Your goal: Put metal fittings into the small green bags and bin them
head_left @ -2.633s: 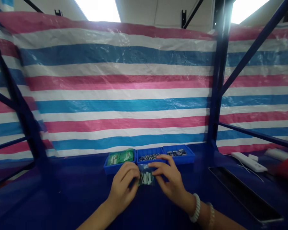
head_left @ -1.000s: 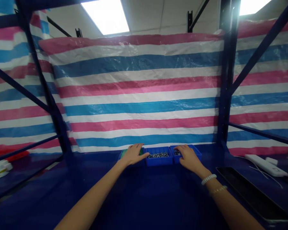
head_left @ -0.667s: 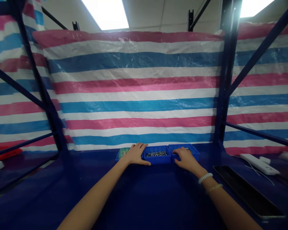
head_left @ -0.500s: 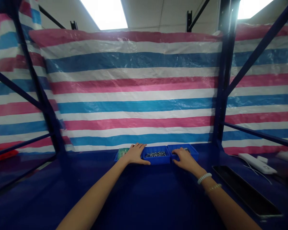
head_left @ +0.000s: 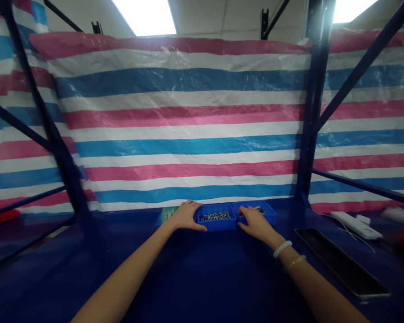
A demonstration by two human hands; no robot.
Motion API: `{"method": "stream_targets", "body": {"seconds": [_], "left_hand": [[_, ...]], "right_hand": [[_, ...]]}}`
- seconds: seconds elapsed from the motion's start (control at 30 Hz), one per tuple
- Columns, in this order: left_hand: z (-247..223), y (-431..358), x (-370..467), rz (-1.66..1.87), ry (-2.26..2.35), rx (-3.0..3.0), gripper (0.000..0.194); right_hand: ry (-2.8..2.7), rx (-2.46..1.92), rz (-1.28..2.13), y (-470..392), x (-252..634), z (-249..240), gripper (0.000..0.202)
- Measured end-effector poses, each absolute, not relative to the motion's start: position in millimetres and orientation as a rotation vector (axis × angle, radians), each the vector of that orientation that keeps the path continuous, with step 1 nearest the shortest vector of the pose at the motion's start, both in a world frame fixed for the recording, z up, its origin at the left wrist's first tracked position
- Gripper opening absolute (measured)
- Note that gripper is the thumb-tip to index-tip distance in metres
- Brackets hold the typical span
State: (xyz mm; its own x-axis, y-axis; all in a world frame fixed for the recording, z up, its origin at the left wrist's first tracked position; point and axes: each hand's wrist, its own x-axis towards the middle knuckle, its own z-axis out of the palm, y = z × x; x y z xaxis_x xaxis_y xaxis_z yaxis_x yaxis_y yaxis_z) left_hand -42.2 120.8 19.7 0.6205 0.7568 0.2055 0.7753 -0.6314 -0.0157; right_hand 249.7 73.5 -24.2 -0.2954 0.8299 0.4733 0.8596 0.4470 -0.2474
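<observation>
Three small blue plastic bins stand in a row at the back of the blue tabletop. My left hand [head_left: 185,216] lies over the side between the left bin [head_left: 158,220] and the middle bin [head_left: 218,225], fingers spread and thumb stretched along the front. Many small shiny metal parts [head_left: 216,216] fill the middle bin. The left bin holds a green and clear packet [head_left: 168,212], partly behind my hand. My right hand [head_left: 256,223] has its fingers curled over the near left corner of the right bin [head_left: 272,217], thumb in front. Some small pieces [head_left: 260,209] show in that bin.
A dark flat tablet-like slab [head_left: 341,262] lies to the right of my right forearm. Behind it are a white power strip [head_left: 357,225] and thin cables. Blue metal posts [head_left: 309,134] and a striped plastic sheet [head_left: 188,148] close off the back.
The whole view has shifted slightly, so everything sits a little further left. Both hands keep nearly the same place on the bins.
</observation>
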Motion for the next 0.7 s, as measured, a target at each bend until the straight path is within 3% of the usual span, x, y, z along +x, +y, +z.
{"method": "stream_targets", "body": {"seconds": [0.7], "left_hand": [[17.0,119.4,-43.7,-0.324,-1.274,-2.728,0.098]], "right_hand": [[-2.15,-1.371,-0.065,75.1,249.6,-27.4,0.016]]}}
